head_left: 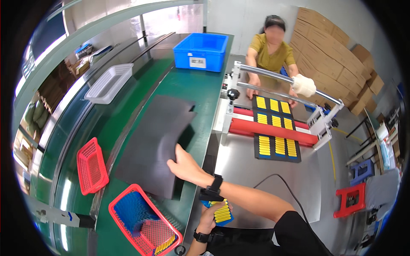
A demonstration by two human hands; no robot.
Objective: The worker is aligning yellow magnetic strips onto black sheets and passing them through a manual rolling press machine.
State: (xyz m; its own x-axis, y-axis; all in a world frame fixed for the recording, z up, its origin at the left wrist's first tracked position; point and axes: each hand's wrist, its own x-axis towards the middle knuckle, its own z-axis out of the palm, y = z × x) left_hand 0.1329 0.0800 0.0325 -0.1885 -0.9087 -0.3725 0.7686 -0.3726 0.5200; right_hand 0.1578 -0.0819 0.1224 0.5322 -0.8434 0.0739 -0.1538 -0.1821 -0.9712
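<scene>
My right hand (pixel 184 165) reaches across to the left and grips the near right edge of the top black sheet (pixel 153 141), which curls up off a stack of black sheets on the green table (pixel 200 91). My left hand (pixel 208 221), close to my body, holds a small blue card with rows of yellow strips (pixel 223 213). Both wrists wear black bands. Ahead, a black sheet carrying blue-and-yellow cards (pixel 275 134) lies through a red roller machine (pixel 260 128) on a metal table (pixel 265 170).
A co-worker (pixel 273 51) stands behind the roller machine, both hands on its far side. A blue bin (pixel 200 51), a white basket (pixel 109 83) and two red baskets (pixel 92 166) (pixel 143 222) stand on the green table. Cardboard boxes, a red stool (pixel 351 199) and a black cable are at right.
</scene>
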